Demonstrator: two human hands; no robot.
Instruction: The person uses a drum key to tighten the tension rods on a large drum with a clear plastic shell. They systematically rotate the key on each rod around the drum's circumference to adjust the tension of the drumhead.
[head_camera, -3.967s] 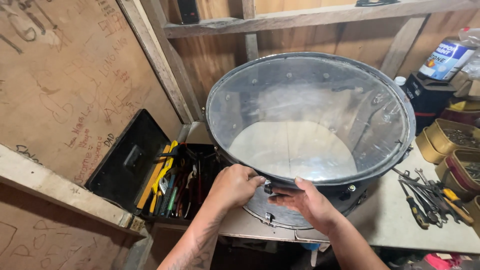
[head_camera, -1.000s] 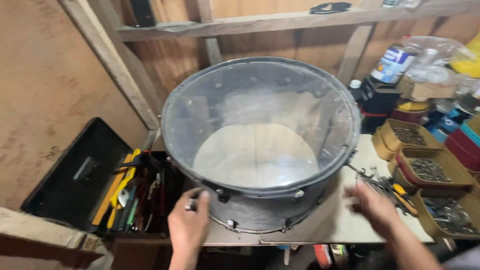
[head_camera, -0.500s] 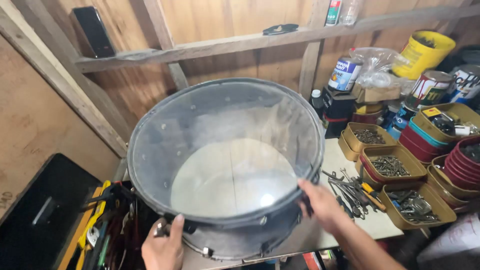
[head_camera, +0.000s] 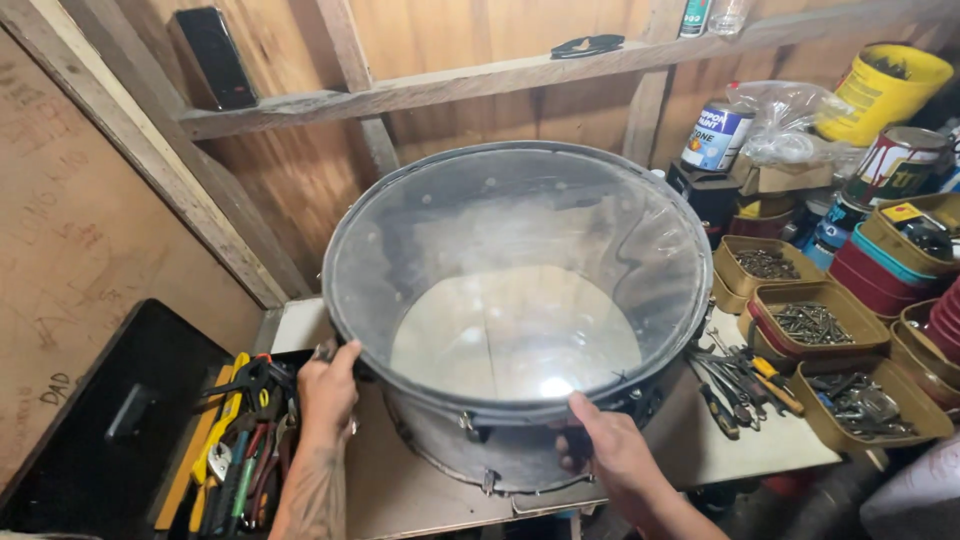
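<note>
1. Head view: the drum (head_camera: 520, 330) is gripped at its near rim by both hands.
2. Left hand (head_camera: 328, 392) fingers are curled on the rim's left.
3. Right hand (head_camera: 612, 448) fingers clasp the shell; pliers (head_camera: 735, 385) lie just beyond.

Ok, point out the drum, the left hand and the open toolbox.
drum (head_camera: 520, 300), head view, on its clear top skin.
left hand (head_camera: 328, 392), head view, back of the hand.
toolbox (head_camera: 130, 400), head view, black open lid.

Single head-worn view, close, looking down and forward over drum (head_camera: 520, 320) on workbench (head_camera: 400, 490)
</note>
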